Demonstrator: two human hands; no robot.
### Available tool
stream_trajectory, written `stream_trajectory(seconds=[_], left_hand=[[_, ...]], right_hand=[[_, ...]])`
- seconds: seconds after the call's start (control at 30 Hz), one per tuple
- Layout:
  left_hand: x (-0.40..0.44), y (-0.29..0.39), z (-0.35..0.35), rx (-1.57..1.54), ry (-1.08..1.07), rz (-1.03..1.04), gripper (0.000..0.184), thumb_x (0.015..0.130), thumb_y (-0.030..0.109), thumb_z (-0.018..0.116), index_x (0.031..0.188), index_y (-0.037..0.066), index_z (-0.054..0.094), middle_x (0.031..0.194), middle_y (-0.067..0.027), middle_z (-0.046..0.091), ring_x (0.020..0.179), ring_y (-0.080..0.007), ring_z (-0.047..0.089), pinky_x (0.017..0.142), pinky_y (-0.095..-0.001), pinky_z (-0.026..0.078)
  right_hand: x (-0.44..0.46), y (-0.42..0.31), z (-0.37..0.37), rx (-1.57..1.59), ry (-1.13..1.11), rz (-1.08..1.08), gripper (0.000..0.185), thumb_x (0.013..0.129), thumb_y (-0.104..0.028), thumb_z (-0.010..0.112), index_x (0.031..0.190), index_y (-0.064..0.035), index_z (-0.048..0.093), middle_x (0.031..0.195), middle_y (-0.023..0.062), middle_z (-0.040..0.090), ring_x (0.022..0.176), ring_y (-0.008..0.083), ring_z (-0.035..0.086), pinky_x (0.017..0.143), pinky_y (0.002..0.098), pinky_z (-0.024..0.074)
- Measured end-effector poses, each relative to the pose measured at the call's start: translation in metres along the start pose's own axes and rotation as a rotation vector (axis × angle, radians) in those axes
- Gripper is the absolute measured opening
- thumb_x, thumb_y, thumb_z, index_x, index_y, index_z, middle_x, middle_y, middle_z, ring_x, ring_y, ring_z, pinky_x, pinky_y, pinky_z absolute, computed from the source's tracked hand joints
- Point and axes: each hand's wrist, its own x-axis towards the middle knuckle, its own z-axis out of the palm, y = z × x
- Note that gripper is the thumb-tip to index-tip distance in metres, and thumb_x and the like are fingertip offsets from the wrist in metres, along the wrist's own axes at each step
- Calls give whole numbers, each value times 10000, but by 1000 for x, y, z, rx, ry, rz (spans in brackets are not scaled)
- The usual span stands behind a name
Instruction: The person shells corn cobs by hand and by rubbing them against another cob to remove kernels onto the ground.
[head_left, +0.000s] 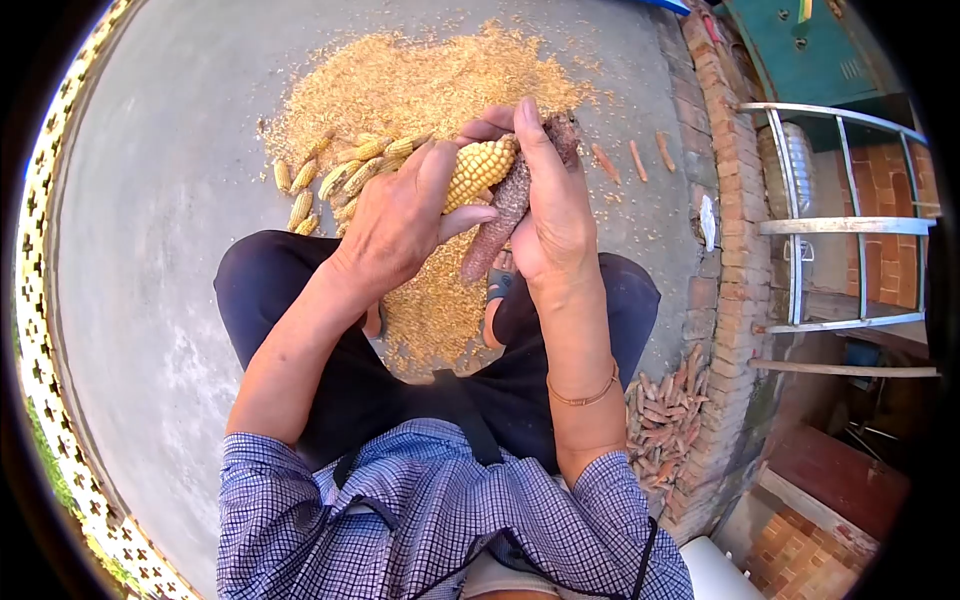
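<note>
My left hand (395,215) is wrapped around a yellow ear of corn (480,172), its kernels showing past my fingers. My right hand (555,205) grips a bare reddish-brown corncob (494,235), which slants down between the two hands and lies against the ear. Part of the cob is covered by my right thumb and fingers. Below and ahead, a wide heap of loose corn kernels (420,85) covers the concrete floor. Several partly shelled ears of corn (365,178) lie in a group on the heap's near left side.
Stripped cobs (668,415) are piled at the right by a low brick edge (735,250). A few single cobs (638,160) lie on the concrete floor (160,250). Beyond the bricks stands a metal ladder-like frame (845,226). My bent knees flank the kernels.
</note>
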Motion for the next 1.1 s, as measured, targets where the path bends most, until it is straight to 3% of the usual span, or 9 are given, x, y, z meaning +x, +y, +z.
stream_trajectory(seconds=[0.17, 0.27, 0.33, 0.43, 0.53, 0.6, 0.73, 0.97, 1.1], left_hand=[[-5, -2, 6, -184, 24, -68, 514, 865, 349, 685, 1136, -30, 466, 916, -249, 615, 844, -433, 621, 696, -466, 501], [-6, 3, 5, -324, 44, -197, 546, 870, 314, 687, 1207, -43, 448, 899, -266, 627, 874, -434, 628, 729, -453, 501], [-5, -6, 14, -437, 99, -241, 576, 876, 301, 684, 1260, -47, 434, 887, -271, 629, 880, -427, 635, 741, -433, 503], [3, -11, 21, -625, 80, -186, 556, 901, 339, 662, 1223, -58, 443, 876, -230, 641, 855, -353, 648, 768, -425, 500], [7, -6, 7, -863, -194, -396, 523, 929, 430, 621, 1179, -3, 467, 751, -59, 537, 618, -141, 492, 551, -297, 399], [10, 2, 11, -1181, -287, -549, 540, 929, 487, 604, 1211, 51, 455, 698, 45, 405, 515, -13, 300, 429, -188, 215], [9, 7, 7, -1330, -205, -653, 489, 912, 482, 632, 1138, 77, 476, 658, 62, 357, 484, -27, 297, 403, -192, 211], [3, 1, 7, -1213, -427, -631, 433, 925, 249, 638, 1271, 67, 452, 629, 53, 396, 471, -20, 330, 405, -188, 230], [-1, 4, 12, -1004, -355, -655, 426, 902, 120, 595, 1297, 29, 463, 661, 47, 444, 484, -12, 367, 415, -185, 260]], right_hand=[[3, 3, 15, -213, 66, -136, 204, 938, -210, 649, 896, -12, 622, 797, 39, 651, 720, 99, 596, 654, 252, 479], [12, 18, 21, -444, 4, -407, 173, 920, -159, 665, 856, -10, 604, 749, 7, 621, 650, 74, 556, 607, 235, 456], [11, 18, 24, -554, -65, -447, 179, 902, -149, 691, 842, -16, 587, 713, -13, 578, 652, 59, 527, 615, 234, 447], [15, 18, 20, -556, -107, -374, 191, 903, -183, 691, 871, -16, 602, 763, 0, 588, 707, 72, 541, 648, 246, 455], [16, 0, -8, -409, -110, -56, 268, 928, -274, 658, 963, -8, 656, 931, 51, 657, 840, 101, 583, 741, 272, 482], [19, -10, -20, -316, -183, -36, 336, 953, -328, 609, 1023, -3, 662, 980, 68, 654, 889, 138, 601, 774, 283, 493], [19, -13, -29, -277, -147, -43, 337, 964, -323, 590, 1059, -6, 659, 967, 70, 654, 896, 145, 605, 804, 285, 486], [22, -8, -33, -445, -284, -92, 286, 955, -296, 608, 1003, -16, 647, 945, 91, 666, 907, 145, 606, 801, 293, 489], [16, 7, -21, -552, -140, -133, 260, 928, -278, 663, 871, -24, 652, 828, 49, 672, 806, 94, 603, 718, 283, 494]])
